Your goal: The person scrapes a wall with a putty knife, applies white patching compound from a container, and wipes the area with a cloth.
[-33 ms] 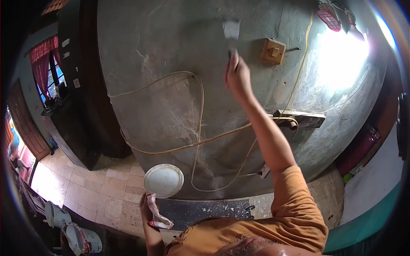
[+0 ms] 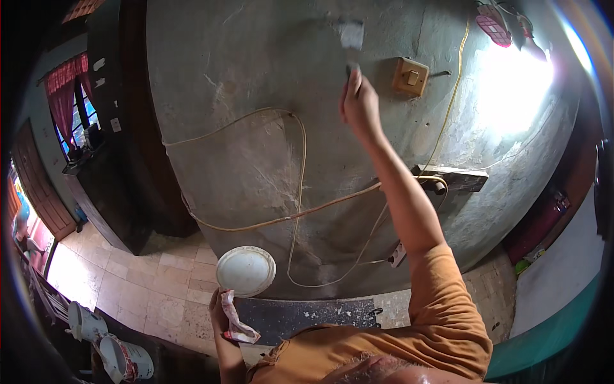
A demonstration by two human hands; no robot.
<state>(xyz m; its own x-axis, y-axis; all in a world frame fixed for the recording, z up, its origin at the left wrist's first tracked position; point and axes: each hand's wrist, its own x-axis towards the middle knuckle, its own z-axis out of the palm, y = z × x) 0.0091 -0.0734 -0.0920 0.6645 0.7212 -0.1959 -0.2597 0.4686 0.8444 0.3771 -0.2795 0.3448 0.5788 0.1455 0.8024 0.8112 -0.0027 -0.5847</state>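
Observation:
My right hand is raised along the grey, patchy wall, wrapped round the dark handle of a scraper. The scraper's pale, flat blade lies at the wall above my fingers, left of a yellowed switch. Low in view, my left hand grips a crumpled red-and-white packet. A white round lid is just above that hand, at its fingertips; whether those fingers also hold it is hard to make out.
Loose cables cross the wall to a ledge. A lit lamp glares upper right. A dark cabinet and a person are at left. Buckets stand lower left, and a dark mat lies below.
My right hand and the scraper blade have shifted slightly up and to the right on the wall. My left hand has hardly moved.

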